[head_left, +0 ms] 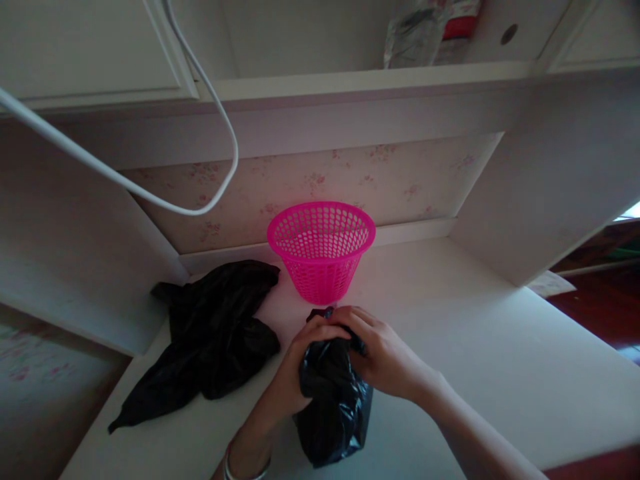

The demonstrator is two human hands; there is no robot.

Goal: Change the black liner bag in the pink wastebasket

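Observation:
Near the front of the white desktop, a shiny black plastic bag (334,420) hangs bunched between my two hands. My left hand (300,363) wraps round its upper left side, fingers curled over the top. On the other side my right hand (377,347) grips the bag's upper edge, its fingertips close to those of the left. Just beyond the hands stands an upright pink mesh basket (325,283), its round mouth facing up. Left of the basket lies a second black plastic bag (215,340), crumpled and spread out.
A white cable (150,193) loops down at the upper left. Above the white desktop (450,320) runs a shelf (350,83) holding a clear plastic package (417,37) and a red-and-white item (461,23). White side panels (545,167) stand left and right.

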